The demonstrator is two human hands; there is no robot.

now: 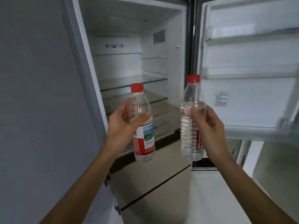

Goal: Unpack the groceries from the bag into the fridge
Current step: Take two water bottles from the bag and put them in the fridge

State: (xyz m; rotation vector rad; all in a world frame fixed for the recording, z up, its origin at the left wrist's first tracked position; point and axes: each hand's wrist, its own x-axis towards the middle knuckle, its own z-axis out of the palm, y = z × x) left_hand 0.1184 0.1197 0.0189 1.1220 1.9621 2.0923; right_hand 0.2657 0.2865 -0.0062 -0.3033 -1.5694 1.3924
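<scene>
I hold two clear water bottles with red caps in front of the open fridge (126,65). My left hand (123,125) grips the left water bottle (143,126) around its upper half; its red and picture label faces me. My right hand (208,125) grips the right water bottle (191,120) at its middle, held a little higher and upright. Both bottles hang in the air level with the fridge's lower glass shelves (134,83). The grocery bag is out of view.
The fridge door (252,88) stands open to the right, with white door racks (249,73) at bottle-cap height. Beige drawer fronts (153,180) lie below the compartment. A grey wall (40,94) closes the left side.
</scene>
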